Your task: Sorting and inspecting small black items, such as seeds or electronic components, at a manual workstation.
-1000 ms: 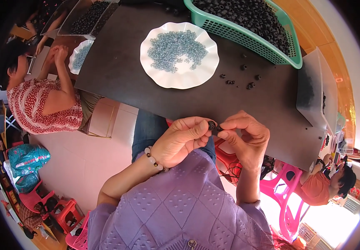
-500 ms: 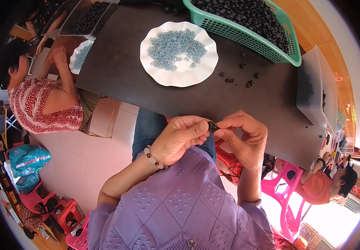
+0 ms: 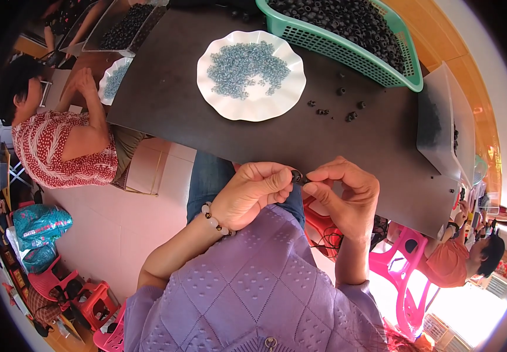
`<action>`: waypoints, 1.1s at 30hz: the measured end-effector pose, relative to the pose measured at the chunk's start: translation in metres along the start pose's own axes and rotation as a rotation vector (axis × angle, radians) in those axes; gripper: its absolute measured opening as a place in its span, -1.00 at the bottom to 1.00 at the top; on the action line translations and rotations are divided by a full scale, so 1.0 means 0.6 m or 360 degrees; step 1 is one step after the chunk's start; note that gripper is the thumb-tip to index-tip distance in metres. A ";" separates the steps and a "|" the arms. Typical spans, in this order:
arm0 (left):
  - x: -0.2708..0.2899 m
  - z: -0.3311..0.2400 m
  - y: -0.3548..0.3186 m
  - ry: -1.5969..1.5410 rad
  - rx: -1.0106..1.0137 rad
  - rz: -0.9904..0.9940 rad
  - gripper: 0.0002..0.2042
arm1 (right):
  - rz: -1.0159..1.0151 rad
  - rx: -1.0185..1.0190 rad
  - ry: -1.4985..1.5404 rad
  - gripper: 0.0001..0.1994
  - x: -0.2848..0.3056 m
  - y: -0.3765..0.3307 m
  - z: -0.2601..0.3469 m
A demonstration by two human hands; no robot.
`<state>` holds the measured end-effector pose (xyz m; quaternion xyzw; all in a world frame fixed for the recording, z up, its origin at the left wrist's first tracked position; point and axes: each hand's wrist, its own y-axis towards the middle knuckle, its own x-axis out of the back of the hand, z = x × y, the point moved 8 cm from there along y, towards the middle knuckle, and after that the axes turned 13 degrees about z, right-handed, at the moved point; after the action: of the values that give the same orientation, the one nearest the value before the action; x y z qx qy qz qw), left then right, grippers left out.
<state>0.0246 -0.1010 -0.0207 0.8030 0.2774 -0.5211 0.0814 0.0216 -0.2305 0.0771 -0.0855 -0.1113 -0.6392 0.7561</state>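
My left hand (image 3: 256, 190) pinches a small black ring-shaped part (image 3: 297, 176) between thumb and fingers, just beyond the table's near edge. From the other side, my right hand (image 3: 350, 196) brings thumb and index fingertip together at the part's right end. Something dark shows between those right fingertips, too small to make out. Ahead of both hands, a white scalloped plate (image 3: 253, 112) holds a heap of small clear bluish pieces (image 3: 241, 64). Several loose black parts (image 3: 352, 117) lie on the dark table (image 3: 194, 135) to the plate's right.
A green basket (image 3: 347, 61) full of black parts stands at the far right, beside a translucent bin (image 3: 441, 129). At left, a person in a red patterned top (image 3: 65, 141) works by another plate (image 3: 106, 88). A pink stool (image 3: 403, 270) stands at lower right.
My right fingertips have drawn slightly to the right, away from my left hand. More of the black part now shows between the two hands.
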 end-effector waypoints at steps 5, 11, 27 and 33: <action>-0.001 -0.001 -0.001 -0.0002 0.0008 -0.0020 -0.76 | 0.0001 -0.0040 -0.0022 -0.84 -0.005 0.001 -0.004; 0.002 -0.002 -0.003 0.0037 -0.0006 -0.0062 -0.77 | 0.0047 -0.0101 -0.0010 -0.84 -0.010 0.001 -0.010; -0.018 -0.040 -0.010 0.0638 0.0022 0.0036 -0.72 | 0.0648 0.0061 0.0592 -0.62 -0.048 0.016 -0.024; -0.020 -0.044 -0.023 0.0608 -0.0053 -0.0064 -0.70 | 0.0389 0.0101 0.0589 -0.66 -0.049 0.007 -0.027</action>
<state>0.0346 -0.0831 0.0038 0.8803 0.3123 -0.3559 0.0300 0.0223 -0.2065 0.0536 0.0443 0.0204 -0.5437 0.8379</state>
